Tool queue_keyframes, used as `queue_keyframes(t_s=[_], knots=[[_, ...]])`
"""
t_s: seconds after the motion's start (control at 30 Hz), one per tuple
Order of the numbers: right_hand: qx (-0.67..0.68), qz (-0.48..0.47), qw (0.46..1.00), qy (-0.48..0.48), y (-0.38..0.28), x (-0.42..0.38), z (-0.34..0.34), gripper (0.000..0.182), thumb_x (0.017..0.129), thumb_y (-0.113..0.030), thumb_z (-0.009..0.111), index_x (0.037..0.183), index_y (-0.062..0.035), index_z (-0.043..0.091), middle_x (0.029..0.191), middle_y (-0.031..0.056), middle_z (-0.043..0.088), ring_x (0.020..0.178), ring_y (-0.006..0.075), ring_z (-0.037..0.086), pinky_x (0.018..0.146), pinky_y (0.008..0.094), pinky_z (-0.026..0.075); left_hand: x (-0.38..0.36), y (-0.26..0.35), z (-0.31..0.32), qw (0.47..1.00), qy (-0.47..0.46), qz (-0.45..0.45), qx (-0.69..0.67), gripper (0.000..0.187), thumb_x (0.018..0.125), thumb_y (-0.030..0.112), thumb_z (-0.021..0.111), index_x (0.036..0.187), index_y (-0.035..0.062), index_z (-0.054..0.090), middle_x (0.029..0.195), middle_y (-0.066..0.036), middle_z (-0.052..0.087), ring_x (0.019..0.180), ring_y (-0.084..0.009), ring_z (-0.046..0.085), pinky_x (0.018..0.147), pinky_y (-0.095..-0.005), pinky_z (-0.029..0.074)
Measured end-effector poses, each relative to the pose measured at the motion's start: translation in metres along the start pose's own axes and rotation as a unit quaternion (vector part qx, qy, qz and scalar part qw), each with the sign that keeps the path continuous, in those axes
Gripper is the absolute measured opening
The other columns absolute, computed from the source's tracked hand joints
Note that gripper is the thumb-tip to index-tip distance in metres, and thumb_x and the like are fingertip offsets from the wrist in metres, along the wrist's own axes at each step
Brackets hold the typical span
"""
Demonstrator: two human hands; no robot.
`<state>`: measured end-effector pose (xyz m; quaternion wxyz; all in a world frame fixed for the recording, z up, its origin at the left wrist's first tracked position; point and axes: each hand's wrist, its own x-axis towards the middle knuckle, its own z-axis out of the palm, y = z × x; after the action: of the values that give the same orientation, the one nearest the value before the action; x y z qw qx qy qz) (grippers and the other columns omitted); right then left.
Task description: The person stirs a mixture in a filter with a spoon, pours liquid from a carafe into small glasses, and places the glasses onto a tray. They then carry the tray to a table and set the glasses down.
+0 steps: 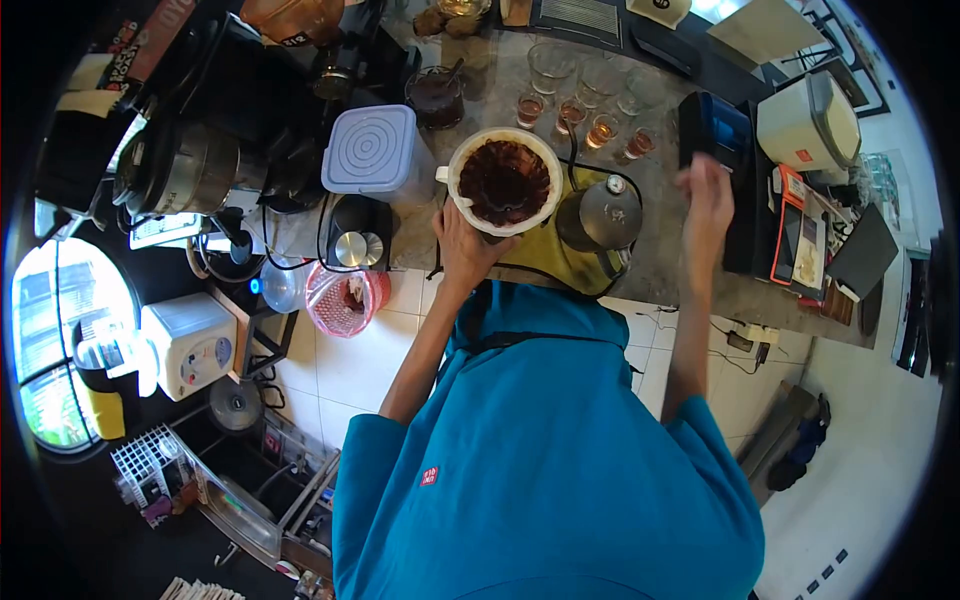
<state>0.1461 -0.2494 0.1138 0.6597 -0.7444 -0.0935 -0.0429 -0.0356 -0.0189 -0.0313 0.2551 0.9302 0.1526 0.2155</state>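
A white coffee dripper point(548, 222) with a handle on its left side stands over the counter's front edge. Dark wet coffee grounds point(505, 185) line the filter inside it. My left hand point(465, 248) is closed around the near underside of the dripper; what sits beneath is mostly hidden. Off to the right, my right hand point(708, 188) is raised above the counter and smeared by motion, near a dark blue box-like item point(727, 122). Between the two hands, a grey gooseneck kettle point(610, 215) rests on an olive cloth point(530, 255).
Several small glasses of amber liquid point(602, 131) stand behind the kettle, with clear glass cups point(552, 68) farther back. A lidded plastic tub point(372, 150) and a dark-filled glass point(435, 98) are left of the dripper. A pink basket point(348, 300) sits below the counter.
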Motion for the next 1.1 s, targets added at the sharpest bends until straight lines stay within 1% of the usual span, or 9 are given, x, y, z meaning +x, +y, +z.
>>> queue_keyframes(t_s=[0.17, 0.23, 0.27, 0.37, 0.53, 0.6, 0.73, 0.87, 1.1], knots=[[-0.056, 0.076, 0.995, 0.031, 0.067, -0.106, -0.011, 0.027, 0.094, -0.03, 0.062, 0.093, -0.0026, 0.06, 0.083, -0.0003, 0.059, 0.079, 0.0068, 0.053, 0.074, 0.0225, 0.041, 0.001, 0.029, -0.042, 0.991, 0.004, -0.075, -0.114, 0.114, 0.054, 0.032, 0.09, 0.143, 0.0016, 0.025, 0.138, -0.019, 0.039, 0.128, -0.0353, 0.038, 0.106, -0.0467, 0.024], [-0.011, 0.191, 0.979, -0.07, 0.056, -0.128, 0.001, 0.032, 0.093, -0.031, 0.064, 0.074, -0.0061, 0.058, 0.069, -0.0037, 0.053, 0.066, 0.0046, 0.047, 0.061, 0.0206, 0.036, -0.006, 0.034, -0.053, 0.978, 0.004, -0.109, -0.178, 0.121, 0.055, 0.032, 0.091, 0.146, 0.0011, 0.018, 0.141, -0.019, 0.036, 0.13, -0.0352, 0.036, 0.109, -0.0461, 0.023], [-0.009, 0.193, 0.979, -0.06, 0.06, -0.134, 0.005, 0.032, 0.093, -0.031, 0.064, 0.074, -0.0061, 0.058, 0.069, -0.0037, 0.053, 0.066, 0.0046, 0.047, 0.061, 0.0206, 0.036, -0.01, 0.032, -0.056, 0.96, 0.025, -0.106, -0.258, 0.119, 0.06, 0.036, 0.088, 0.147, 0.0009, 0.015, 0.142, -0.02, 0.035, 0.132, -0.0342, 0.034, 0.11, -0.0449, 0.023], [0.107, 0.148, 0.98, 0.078, 0.075, -0.126, 0.023, 0.046, 0.091, -0.029, 0.068, 0.056, -0.0116, 0.043, 0.057, -0.0094, 0.036, 0.053, 0.0013, 0.026, 0.049, 0.0243, 0.017, -0.01, 0.031, -0.065, 0.917, 0.064, -0.078, -0.386, 0.108, 0.072, 0.041, 0.08, 0.148, 0.0005, 0.015, 0.145, -0.02, 0.033, 0.135, -0.0323, 0.031, 0.112, -0.0429, 0.023], [0.094, 0.074, 0.982, 0.148, 0.056, -0.113, 0.012, 0.048, 0.089, -0.023, 0.07, 0.052, -0.0124, 0.041, 0.056, -0.0106, 0.032, 0.054, 0.0014, 0.026, 0.05, 0.025, 0.016, -0.004, 0.028, -0.087, 0.893, 0.059, -0.048, -0.443, 0.076, 0.093, 0.043, 0.057, 0.146, -0.0004, 0.022, 0.145, -0.021, 0.036, 0.136, -0.0308, 0.032, 0.113, -0.0404, 0.023], [0.1, 0.054, 0.977, 0.178, 0.046, -0.111, -0.007, 0.035, 0.09, -0.021, 0.068, 0.058, -0.0136, 0.057, 0.059, -0.0119, 0.04, 0.053, 0.0006, 0.026, 0.05, 0.0247, 0.017, -0.002, 0.029, -0.093, 0.869, 0.064, -0.088, -0.483, 0.062, 0.099, 0.036, 0.049, 0.144, -0.0016, 0.028, 0.143, -0.021, 0.04, 0.134, -0.0294, 0.035, 0.112, -0.039, 0.023], [0.133, 0.019, 0.974, 0.183, -0.023, -0.101, -0.03, 0.032, 0.09, -0.019, 0.068, 0.06, -0.0136, 0.06, 0.058, -0.0123, 0.04, 0.053, 0.0004, 0.025, 0.05, 0.0249, 0.016, -0.001, 0.018, -0.094, 0.864, 0.028, -0.111, -0.491, 0.053, 0.101, 0.032, 0.043, 0.14, -0.0026, 0.034, 0.14, -0.019, 0.044, 0.133, -0.0265, 0.038, 0.111, -0.0379, 0.026], [0.065, -0.012, 0.988, 0.139, -0.088, -0.095, -0.037, 0.042, 0.087, -0.017, 0.072, 0.053, -0.0151, 0.047, 0.058, -0.0129, 0.032, 0.054, -0.0003, 0.022, 0.052, 0.024, 0.011, 0.008, 0.015, -0.09, 0.865, 0.033, -0.141, -0.481, 0.054, 0.102, 0.038, 0.037, 0.138, -0.0025, 0.038, 0.136, -0.019, 0.049, 0.128, -0.0245, 0.045, 0.104, -0.0368, 0.036], [-0.08, -0.014, 0.996, 0.04, -0.129, -0.093, -0.034, 0.047, 0.084, -0.015, 0.074, 0.053, -0.0126, 0.039, 0.058, -0.0119, 0.027, 0.056, 0.0004, 0.019, 0.053, 0.024, 0.011, 0.028, 0.025, -0.081, 0.846, 0.052, -0.165, -0.505, 0.05, 0.103, 0.036, 0.036, 0.134, -0.0021, 0.042, 0.13, -0.016, 0.051, 0.124, -0.0227, 0.047, 0.102, -0.0349, 0.037]])
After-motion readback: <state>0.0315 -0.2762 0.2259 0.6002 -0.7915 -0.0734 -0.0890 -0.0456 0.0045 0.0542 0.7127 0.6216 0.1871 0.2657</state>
